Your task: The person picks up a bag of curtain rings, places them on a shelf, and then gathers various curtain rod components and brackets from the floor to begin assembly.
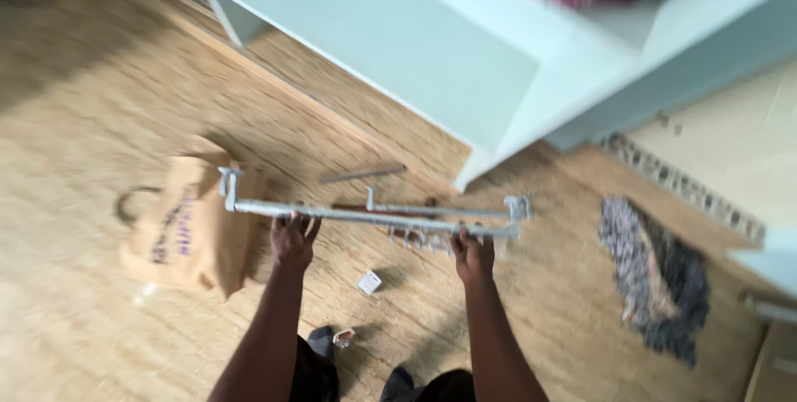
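I hold a long silver metal rail frame (365, 213) level in front of me, above a wooden floor. It has two parallel bars, brackets at both ends and small hooks hanging under its right part. My left hand (292, 240) grips the near bar left of the middle. My right hand (472, 254) grips it further right, beside the hooks. The picture is blurred by motion.
A pale blue-white open cabinet (432, 45) stands ahead, with red and pink cloth on an upper shelf. A brown paper bag (191, 227) lies on the floor at left. A grey patterned rag (656, 277) lies at right. Small white bits (369, 282) and a thin rod (363, 174) lie on the floor.
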